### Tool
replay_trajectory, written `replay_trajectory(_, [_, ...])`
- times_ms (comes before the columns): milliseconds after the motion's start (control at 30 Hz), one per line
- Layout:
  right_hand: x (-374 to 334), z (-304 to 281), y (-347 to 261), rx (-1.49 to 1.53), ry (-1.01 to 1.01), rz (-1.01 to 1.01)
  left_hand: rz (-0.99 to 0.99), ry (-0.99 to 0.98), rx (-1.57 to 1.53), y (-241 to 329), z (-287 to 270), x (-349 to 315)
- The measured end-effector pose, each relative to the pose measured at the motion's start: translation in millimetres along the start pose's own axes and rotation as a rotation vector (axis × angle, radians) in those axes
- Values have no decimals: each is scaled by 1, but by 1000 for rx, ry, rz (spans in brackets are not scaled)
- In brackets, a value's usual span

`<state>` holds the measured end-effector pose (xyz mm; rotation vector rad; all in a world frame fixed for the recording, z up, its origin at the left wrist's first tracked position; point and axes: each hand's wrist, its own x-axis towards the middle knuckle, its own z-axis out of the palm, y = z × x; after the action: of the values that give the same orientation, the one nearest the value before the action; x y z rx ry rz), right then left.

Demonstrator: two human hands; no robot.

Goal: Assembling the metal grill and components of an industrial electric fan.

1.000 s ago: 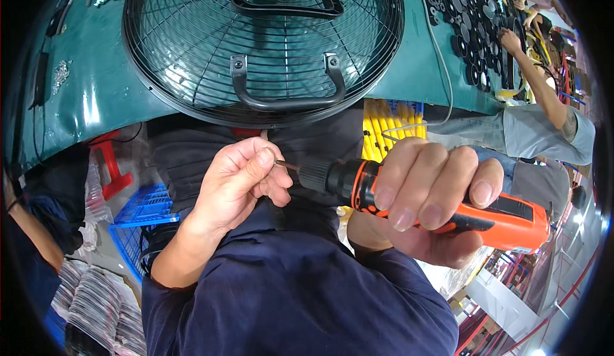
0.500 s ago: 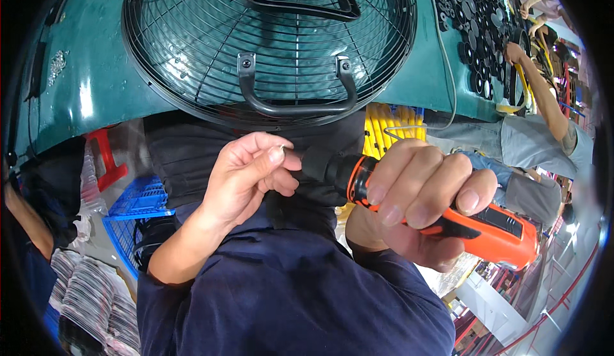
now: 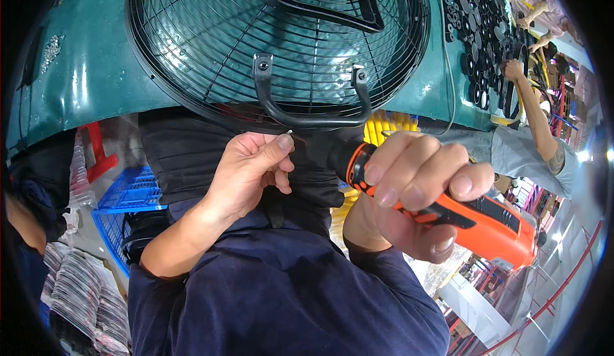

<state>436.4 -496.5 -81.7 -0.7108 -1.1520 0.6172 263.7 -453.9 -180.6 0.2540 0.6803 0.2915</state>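
Observation:
My right hand (image 3: 422, 196) is wrapped round an orange and black cordless screwdriver (image 3: 489, 231), its dark nose pointing left towards my other hand. Thumb and forefinger of my left hand (image 3: 256, 164) pinch a small, pale screw (image 3: 290, 132), mostly covered by the fingertips. That pinch is right at the near rim of a round black wire fan guard (image 3: 211, 43), which lies on the green table. Bolted to the guard is a black curved handle (image 3: 313, 118), just above my left fingertips. A larger black bracket (image 3: 320, 11) stands at the guard's far side.
Many round black parts (image 3: 473, 30) lie on the green tabletop (image 3: 89, 87) at the right, where a co-worker's arm (image 3: 537, 113) reaches in. Small screws (image 3: 51, 52) are heaped at the left. Below the table are a blue crate (image 3: 131, 196) and yellow coiled items (image 3: 387, 123).
The view has shifted slightly, so the fan guard sits further right and lower. My left fingertips with the screw have come up close to its rim; the screwdriver stays in my right hand.

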Motion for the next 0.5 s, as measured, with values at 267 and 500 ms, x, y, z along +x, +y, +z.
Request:
replay_trajectory(267, [24, -2, 10, 5, -131, 86, 219, 1, 337, 12, -16, 4])
replay_trajectory(500, [26, 8, 8, -17, -139, 143, 350, -61, 222, 9, -20, 13])
